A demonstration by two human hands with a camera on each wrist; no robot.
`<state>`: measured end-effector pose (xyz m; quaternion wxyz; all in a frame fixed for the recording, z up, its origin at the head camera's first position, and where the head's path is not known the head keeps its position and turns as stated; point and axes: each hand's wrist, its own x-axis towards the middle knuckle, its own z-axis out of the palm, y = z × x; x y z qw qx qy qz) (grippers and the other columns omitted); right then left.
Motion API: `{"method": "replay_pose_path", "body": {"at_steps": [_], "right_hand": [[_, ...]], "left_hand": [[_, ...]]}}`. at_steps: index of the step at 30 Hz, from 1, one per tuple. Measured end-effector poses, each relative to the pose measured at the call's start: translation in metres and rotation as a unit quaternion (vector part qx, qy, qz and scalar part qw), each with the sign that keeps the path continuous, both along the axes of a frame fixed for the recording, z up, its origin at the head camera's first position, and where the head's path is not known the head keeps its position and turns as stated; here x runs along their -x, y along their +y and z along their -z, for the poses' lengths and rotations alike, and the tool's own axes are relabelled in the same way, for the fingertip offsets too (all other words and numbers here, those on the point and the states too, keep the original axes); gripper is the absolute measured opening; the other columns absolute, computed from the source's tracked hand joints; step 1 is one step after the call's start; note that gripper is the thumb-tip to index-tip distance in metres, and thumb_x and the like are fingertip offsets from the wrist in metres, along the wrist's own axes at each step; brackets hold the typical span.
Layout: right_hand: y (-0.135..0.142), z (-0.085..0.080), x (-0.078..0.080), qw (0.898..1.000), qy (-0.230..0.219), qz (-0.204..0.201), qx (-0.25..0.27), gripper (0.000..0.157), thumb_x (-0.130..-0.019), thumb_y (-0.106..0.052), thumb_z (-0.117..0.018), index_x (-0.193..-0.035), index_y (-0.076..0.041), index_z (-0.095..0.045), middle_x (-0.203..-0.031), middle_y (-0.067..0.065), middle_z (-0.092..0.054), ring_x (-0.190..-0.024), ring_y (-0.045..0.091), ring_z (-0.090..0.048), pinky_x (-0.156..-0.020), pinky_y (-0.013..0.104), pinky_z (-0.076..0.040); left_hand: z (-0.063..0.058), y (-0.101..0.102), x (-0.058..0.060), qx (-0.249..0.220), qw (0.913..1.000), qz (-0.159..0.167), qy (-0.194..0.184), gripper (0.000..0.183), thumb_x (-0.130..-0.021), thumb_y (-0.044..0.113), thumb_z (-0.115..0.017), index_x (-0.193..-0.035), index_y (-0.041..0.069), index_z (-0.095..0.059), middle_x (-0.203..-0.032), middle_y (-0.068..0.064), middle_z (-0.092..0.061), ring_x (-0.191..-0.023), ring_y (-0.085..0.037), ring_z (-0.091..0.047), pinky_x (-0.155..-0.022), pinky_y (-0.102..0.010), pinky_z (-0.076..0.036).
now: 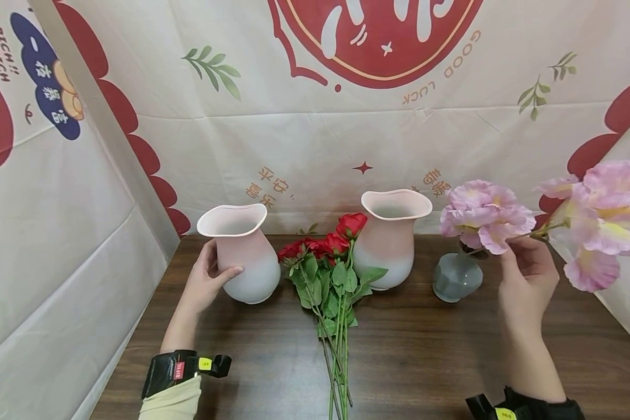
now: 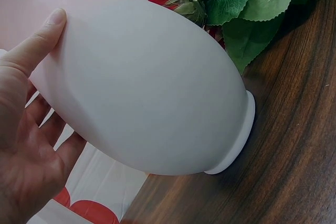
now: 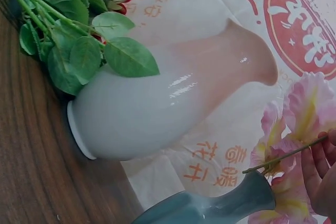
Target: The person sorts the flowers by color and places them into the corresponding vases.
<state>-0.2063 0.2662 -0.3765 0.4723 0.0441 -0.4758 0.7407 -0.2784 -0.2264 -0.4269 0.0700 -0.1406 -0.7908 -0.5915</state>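
Observation:
My left hand (image 1: 203, 277) holds a pink-to-white vase (image 1: 251, 265) with a wavy rim, thumb on the front, other fingers behind it. The vase stands upright on the table, as the left wrist view shows its foot (image 2: 236, 135) there. At the right, my right hand (image 1: 530, 280) pinches the thin stem (image 3: 286, 156) of a pink artificial flower (image 1: 609, 216). The stem's bare end is right by the mouth of a small blue-grey vase (image 1: 457, 279). Another pink bloom (image 1: 485, 213) overlaps the top of that small vase in the head view.
Between the hands, a bunch of red roses (image 1: 325, 245) lies with its stems toward the front. Behind its leaves stands a second pink-to-white vase (image 1: 385, 251). All are on a dark wooden table (image 1: 415, 356), with printed white cloth (image 1: 320, 140) behind.

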Motion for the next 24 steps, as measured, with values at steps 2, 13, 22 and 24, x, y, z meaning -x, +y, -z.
{"method": "replay_pose_path", "body": {"at_steps": [2,13,22,24], "right_hand": [[0.001,-0.002,0.002,0.999,0.012,-0.009,0.035,0.014,-0.08,0.019,-0.063,-0.093,0.019,-0.058,-0.08,0.015,-0.068,-0.07,0.019,-0.063,-0.062,0.019,-0.06],[0.007,-0.009,0.011,0.991,0.061,-0.016,0.117,0.017,-0.078,0.022,-0.062,-0.093,0.017,-0.057,-0.082,0.022,-0.065,-0.07,0.026,-0.067,-0.06,0.029,-0.063],[0.01,-0.008,0.014,0.993,0.049,-0.009,0.11,0.017,-0.078,0.026,-0.057,-0.091,0.016,-0.058,-0.082,0.02,-0.065,-0.073,0.023,-0.066,-0.059,0.024,-0.062],[0.011,-0.006,0.015,0.996,0.031,0.012,0.085,0.017,-0.078,0.026,-0.057,-0.089,0.014,-0.06,-0.08,0.017,-0.066,-0.069,0.02,-0.065,-0.057,0.019,-0.06]], "left_hand": [[0.0,0.0,0.0,0.001,1.0,-0.002,-0.003,0.075,-0.085,0.011,-0.071,-0.146,0.011,-0.028,-0.149,-0.016,-0.035,-0.136,-0.032,-0.033,-0.113,-0.062,-0.026],[-0.001,0.001,0.0,0.004,1.0,-0.002,-0.005,0.075,-0.085,0.011,-0.071,-0.147,0.01,-0.027,-0.149,-0.017,-0.035,-0.136,-0.032,-0.032,-0.112,-0.061,-0.026],[-0.001,0.001,0.0,0.008,0.9999,-0.006,-0.007,0.076,-0.085,0.012,-0.071,-0.146,0.009,-0.027,-0.149,-0.018,-0.034,-0.136,-0.033,-0.032,-0.112,-0.062,-0.027],[0.0,0.001,0.001,0.008,0.9999,-0.005,-0.004,0.075,-0.085,0.012,-0.071,-0.146,0.008,-0.027,-0.149,-0.019,-0.034,-0.136,-0.034,-0.032,-0.112,-0.062,-0.026]]}}
